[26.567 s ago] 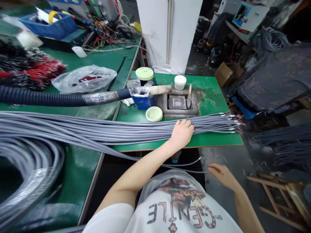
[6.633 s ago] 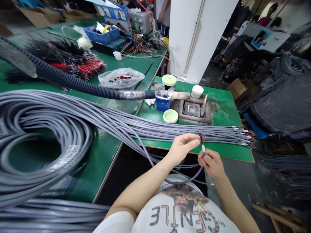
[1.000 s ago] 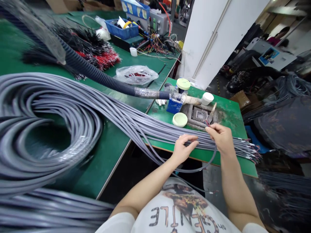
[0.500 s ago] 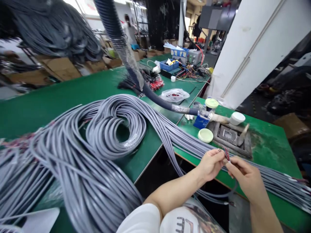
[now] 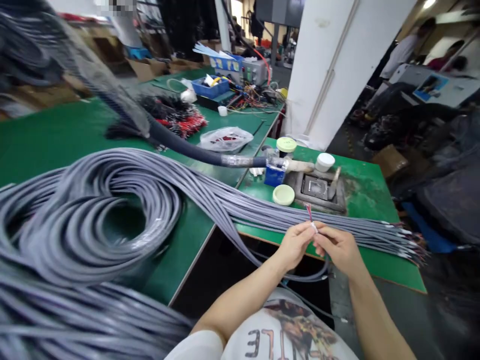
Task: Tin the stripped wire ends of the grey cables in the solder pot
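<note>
My left hand (image 5: 296,242) and my right hand (image 5: 337,246) meet at the end of a grey cable. Both pinch it near a white band (image 5: 314,227), and thin coloured wires (image 5: 308,211) fan upward from between the fingertips. Below my right hand the held cable (image 5: 325,267) curves down and back to the left. Just behind my hands lies a row of grey cables (image 5: 270,212), their stripped ends (image 5: 416,245) at the right. To the left, a big coil of the same cable (image 5: 161,225) rests on the green table (image 5: 202,192).
A sooty metal pot (image 5: 315,187) with a spatula sits beyond the cables, beside a flexible hose (image 5: 180,145), a blue box (image 5: 275,175) and round tubs (image 5: 284,195). Farther back are a plastic bag (image 5: 227,138), black and red wires, and a white pillar (image 5: 311,65). People are in the background.
The view has swung to the right, so the table shifts left in the picture. My left hand has moved up to the white band, fingers now close beside my right hand's.
</note>
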Demonstrator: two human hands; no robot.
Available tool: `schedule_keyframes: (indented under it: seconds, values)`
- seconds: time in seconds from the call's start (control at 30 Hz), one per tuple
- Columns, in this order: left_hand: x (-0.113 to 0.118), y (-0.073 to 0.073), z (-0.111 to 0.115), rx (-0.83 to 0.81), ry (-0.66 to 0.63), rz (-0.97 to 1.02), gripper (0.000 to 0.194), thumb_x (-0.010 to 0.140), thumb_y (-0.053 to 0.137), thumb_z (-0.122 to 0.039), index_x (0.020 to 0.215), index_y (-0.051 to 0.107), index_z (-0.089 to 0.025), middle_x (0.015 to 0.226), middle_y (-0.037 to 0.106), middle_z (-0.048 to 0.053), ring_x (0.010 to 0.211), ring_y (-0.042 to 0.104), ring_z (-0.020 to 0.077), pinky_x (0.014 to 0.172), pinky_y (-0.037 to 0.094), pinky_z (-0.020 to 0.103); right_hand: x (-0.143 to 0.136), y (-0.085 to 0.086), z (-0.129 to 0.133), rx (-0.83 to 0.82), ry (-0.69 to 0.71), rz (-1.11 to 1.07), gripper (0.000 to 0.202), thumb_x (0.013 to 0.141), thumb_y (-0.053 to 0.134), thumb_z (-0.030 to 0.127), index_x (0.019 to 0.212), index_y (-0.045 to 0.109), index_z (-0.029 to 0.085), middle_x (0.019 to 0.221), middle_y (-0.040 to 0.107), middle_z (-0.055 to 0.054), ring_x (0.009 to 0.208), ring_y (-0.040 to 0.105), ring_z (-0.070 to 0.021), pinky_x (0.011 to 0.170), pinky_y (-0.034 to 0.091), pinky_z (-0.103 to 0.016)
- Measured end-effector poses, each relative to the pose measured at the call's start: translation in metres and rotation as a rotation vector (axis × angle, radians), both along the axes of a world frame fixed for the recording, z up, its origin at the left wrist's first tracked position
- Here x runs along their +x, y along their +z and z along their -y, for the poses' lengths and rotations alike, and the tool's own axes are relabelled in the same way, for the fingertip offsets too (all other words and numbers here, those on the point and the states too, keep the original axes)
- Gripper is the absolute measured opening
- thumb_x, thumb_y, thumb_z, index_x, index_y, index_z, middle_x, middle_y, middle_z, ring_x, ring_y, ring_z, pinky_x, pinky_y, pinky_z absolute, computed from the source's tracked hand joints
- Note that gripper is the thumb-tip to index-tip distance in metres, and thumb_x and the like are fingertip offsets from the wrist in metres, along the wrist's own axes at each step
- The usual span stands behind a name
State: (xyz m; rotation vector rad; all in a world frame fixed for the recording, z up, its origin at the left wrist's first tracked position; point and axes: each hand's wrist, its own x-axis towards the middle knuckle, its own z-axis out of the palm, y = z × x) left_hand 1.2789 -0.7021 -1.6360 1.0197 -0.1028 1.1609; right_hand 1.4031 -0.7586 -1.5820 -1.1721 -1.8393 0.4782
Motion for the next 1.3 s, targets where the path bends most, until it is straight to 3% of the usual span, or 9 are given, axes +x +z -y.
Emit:
schedule_keyframes:
  seconds: [0.1,0.2,0.27,0.37,0.57,0.77,0.93,1.2,1.3]
  values:
    - [-0.004,0.003,0.003,0.076,0.287,-0.065,0.026,0.077,0.071,-0.035,0.092,0.074,-0.013,0.092,0.068,0.007,0.085,0.061,0.0173,0.080,0.047,0.030,0.006,0.005,0.003,0.099,-0.063,0.104,0.021,0.084,0.061,0.037,0.085,0.071,0.019,0.079,0.069,-0.004,0.074,0.064,-0.0172,0.069,0.050,-0.027]
    - [-0.007,0.006,0.005,0.154,0.404,-0.157,0.022,0.079,0.069,-0.034,0.088,0.075,-0.015,0.093,0.070,0.007,0.092,0.062,0.0188,0.089,0.045,0.031,0.011,0.014,0.006,0.252,-0.176,0.145,0.018,0.082,0.064,0.036,0.081,0.072,0.020,0.084,0.070,-0.004,0.080,0.064,-0.0181,0.075,0.049,-0.029]
    - [-0.007,0.007,0.006,0.189,0.405,-0.213,0.022,0.081,0.067,-0.034,0.087,0.075,-0.015,0.087,0.071,0.007,0.086,0.063,0.0180,0.086,0.047,0.031,0.013,0.024,0.007,0.231,-0.190,0.080,0.019,0.080,0.066,0.037,0.083,0.072,0.019,0.081,0.069,-0.004,0.073,0.064,-0.0169,0.069,0.050,-0.029]
    - [-0.009,0.005,0.010,0.280,0.417,-0.258,0.021,0.083,0.065,-0.033,0.084,0.074,-0.014,0.084,0.070,0.007,0.083,0.062,0.0175,0.083,0.047,0.030,0.012,0.039,0.005,0.028,-0.045,-0.021,0.030,0.076,0.069,0.039,0.097,0.071,0.018,0.073,0.068,-0.003,0.062,0.063,-0.0151,0.057,0.049,-0.025]
    - [-0.017,0.005,0.015,0.418,0.349,-0.296,0.024,0.084,0.063,-0.034,0.086,0.074,-0.013,0.090,0.069,0.009,0.091,0.063,0.0202,0.088,0.048,0.032,0.006,0.057,-0.006,-0.249,0.209,-0.012,0.033,0.076,0.070,0.038,0.097,0.071,0.012,0.052,0.059,0.000,0.045,0.054,-0.0100,0.039,0.032,-0.019]
    - [-0.021,0.004,0.013,0.414,0.384,-0.321,0.027,0.083,0.064,-0.037,0.088,0.075,-0.013,0.087,0.070,0.010,0.086,0.062,0.0189,0.085,0.048,0.030,0.008,0.056,-0.009,-0.042,0.141,-0.149,0.029,0.070,0.077,0.031,0.092,0.064,0.017,0.057,0.054,0.007,0.041,0.041,-0.0027,0.040,0.030,-0.016]
    - [-0.022,0.002,0.009,0.422,0.356,-0.314,0.024,0.084,0.063,-0.035,0.087,0.075,-0.015,0.088,0.069,0.009,0.086,0.062,0.0183,0.087,0.047,0.031,0.010,0.051,-0.008,-0.203,0.190,-0.056,0.025,0.073,0.073,0.033,0.085,0.063,0.014,0.054,0.061,0.002,0.045,0.052,-0.0079,0.039,0.032,-0.017]
    - [-0.023,-0.001,0.008,0.413,0.333,-0.292,0.021,0.084,0.063,-0.032,0.086,0.075,-0.016,0.087,0.069,0.008,0.086,0.062,0.0182,0.087,0.046,0.031,0.001,0.052,-0.008,-0.254,0.261,-0.063,0.027,0.071,0.074,0.034,0.088,0.070,0.013,0.054,0.061,0.002,0.048,0.058,-0.0115,0.045,0.043,-0.021]
    - [-0.024,0.000,0.009,0.398,0.307,-0.298,0.022,0.083,0.064,-0.033,0.087,0.075,-0.015,0.089,0.069,0.008,0.088,0.062,0.0190,0.086,0.047,0.030,0.003,0.052,-0.013,-0.279,0.281,-0.083,0.026,0.072,0.074,0.034,0.086,0.072,0.013,0.052,0.061,0.001,0.045,0.056,-0.0103,0.039,0.037,-0.018]
